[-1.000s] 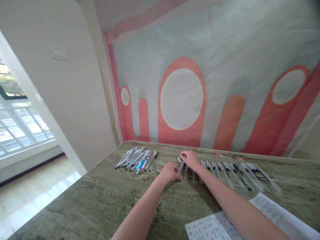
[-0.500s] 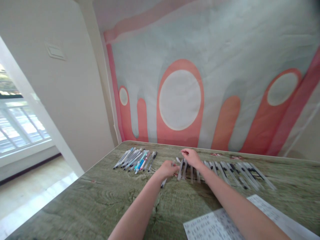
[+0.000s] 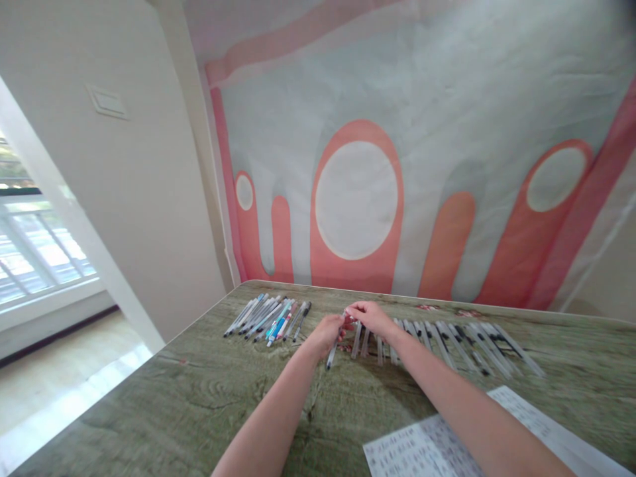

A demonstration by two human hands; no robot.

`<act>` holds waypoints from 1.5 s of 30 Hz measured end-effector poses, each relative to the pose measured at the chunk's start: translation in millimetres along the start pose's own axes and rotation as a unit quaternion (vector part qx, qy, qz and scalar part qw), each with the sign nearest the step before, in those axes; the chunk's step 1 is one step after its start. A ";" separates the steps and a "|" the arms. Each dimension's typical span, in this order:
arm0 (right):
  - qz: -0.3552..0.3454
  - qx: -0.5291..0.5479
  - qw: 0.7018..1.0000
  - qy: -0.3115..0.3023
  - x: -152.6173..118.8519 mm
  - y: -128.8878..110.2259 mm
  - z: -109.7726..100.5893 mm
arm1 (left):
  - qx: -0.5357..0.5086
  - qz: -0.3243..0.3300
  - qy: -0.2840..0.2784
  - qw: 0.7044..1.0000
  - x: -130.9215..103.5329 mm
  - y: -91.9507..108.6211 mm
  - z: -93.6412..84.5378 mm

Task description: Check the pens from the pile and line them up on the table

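One pen (image 3: 332, 356) sits pinched in your left hand (image 3: 326, 334), lower centre; keep it steady where it meets your right hand (image 3: 372, 318), whose grip you can't tell.

Pens (image 3: 273, 324), lower centre: grey, some blue, black-tipped. Table (image 3: 199, 404), bottom: greenish wood grain. Wall (image 3: 427, 126), upper right: grey, coral-arched, white-ovalled.

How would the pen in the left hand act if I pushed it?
The pen would probably roll, since it looks slim and rod-shaped. It seems stiff: it sticks out straight below the left hand. It's likely light, being so thin.
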State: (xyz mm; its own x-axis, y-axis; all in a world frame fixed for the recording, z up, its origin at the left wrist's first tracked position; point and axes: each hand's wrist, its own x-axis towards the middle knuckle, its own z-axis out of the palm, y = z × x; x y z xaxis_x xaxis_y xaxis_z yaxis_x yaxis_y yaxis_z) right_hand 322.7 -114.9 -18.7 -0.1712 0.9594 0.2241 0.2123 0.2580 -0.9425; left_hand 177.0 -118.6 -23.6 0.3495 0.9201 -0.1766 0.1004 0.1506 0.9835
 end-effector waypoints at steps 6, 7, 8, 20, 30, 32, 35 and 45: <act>0.005 -0.012 1.000 0.005 1.3 5.3 1.3 | 0.029 -0.009 -0.021 0.999 -0.1 -3.9 0.7; 0.000 -0.034 0.999 0.011 1.7 6.1 1.3 | 0.036 -0.014 -0.023 0.999 -0.8 -3.5 1.0; -0.006 -0.058 0.998 0.019 2.3 6.8 1.3 | 0.044 -0.018 -0.025 0.999 -1.6 -3.0 1.3; -0.035 -0.133 0.990 0.043 8.4 17.0 5.0 | 0.029 -0.025 -0.055 0.998 -4.8 -2.1 -1.6; -0.093 -0.362 0.926 0.045 4.4 18.4 -10.7 | -0.041 -0.025 0.033 0.998 10.6 -16.1 -12.8; -0.098 -0.407 0.908 0.029 2.3 16.5 -9.6 | -0.058 -0.032 0.043 0.997 13.0 -19.8 -15.5; -0.105 -0.457 0.883 0.007 0.3 13.7 -7.6 | -0.088 -0.041 0.045 0.994 14.8 -23.2 -17.5; -0.103 -0.519 0.848 -0.018 -1.5 12.0 -6.7 | -0.113 -0.029 0.041 0.992 16.5 -26.7 -18.7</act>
State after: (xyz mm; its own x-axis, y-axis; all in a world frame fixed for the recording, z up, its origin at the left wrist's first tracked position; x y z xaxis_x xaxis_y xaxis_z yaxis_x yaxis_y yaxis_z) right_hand 331.9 -112.5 -28.7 -0.3331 0.8824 0.3322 0.9041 0.3990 -0.1533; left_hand 162.6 -100.6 -52.0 0.2717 0.9323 -0.2386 -0.0971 0.2732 0.9570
